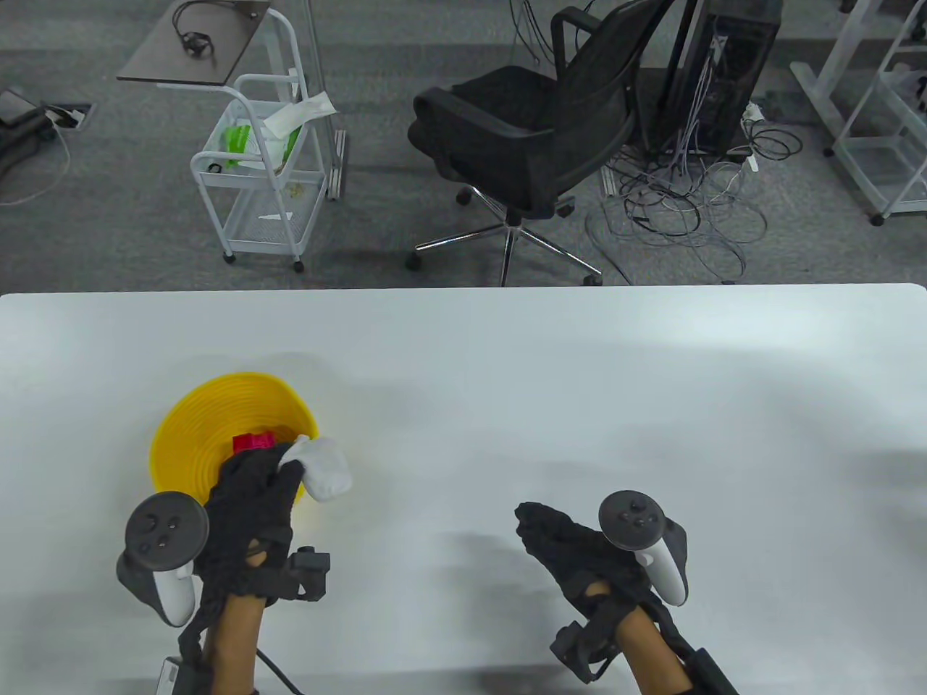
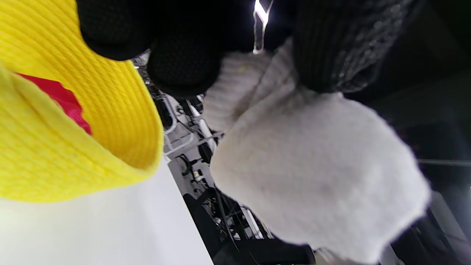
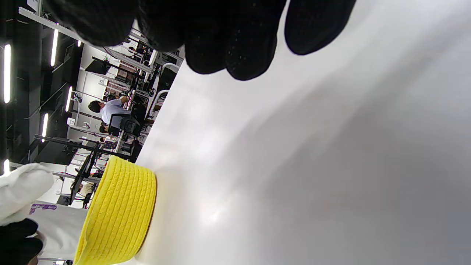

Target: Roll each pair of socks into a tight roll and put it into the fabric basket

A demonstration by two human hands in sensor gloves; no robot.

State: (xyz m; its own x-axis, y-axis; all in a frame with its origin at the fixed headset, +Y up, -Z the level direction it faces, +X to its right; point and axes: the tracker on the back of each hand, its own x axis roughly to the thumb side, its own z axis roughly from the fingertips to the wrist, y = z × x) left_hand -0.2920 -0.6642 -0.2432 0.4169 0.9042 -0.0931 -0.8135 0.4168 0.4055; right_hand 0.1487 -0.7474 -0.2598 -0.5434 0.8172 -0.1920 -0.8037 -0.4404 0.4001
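Grey carpet lies behind a white table (image 1: 507, 362), with a black office chair (image 1: 529, 137), a white wire cart (image 1: 253, 174) and a tangle of cables (image 1: 681, 203) on the floor beyond its far edge. At the table's near left, the left hand (image 1: 246, 499) grips a white sock roll (image 1: 322, 467), fingers (image 2: 184, 62) and thumb curled round its upper end; the roll hangs at the right rim of the yellow fabric basket (image 1: 210, 420), partly over the rim and partly outside it. Whether it touches the rim is hard to tell. Inside the basket lies something red (image 1: 252, 440), half hidden by the gloved fingers. The left hand itself covers the basket's near side. Well apart to the right, the right hand (image 1: 579, 550) holds nothing, its fingers (image 3: 239, 48) loosely extended just above the bare tabletop, pointing toward the basket. In the right wrist view, desks and a seated person (image 3: 110, 110) show far off.
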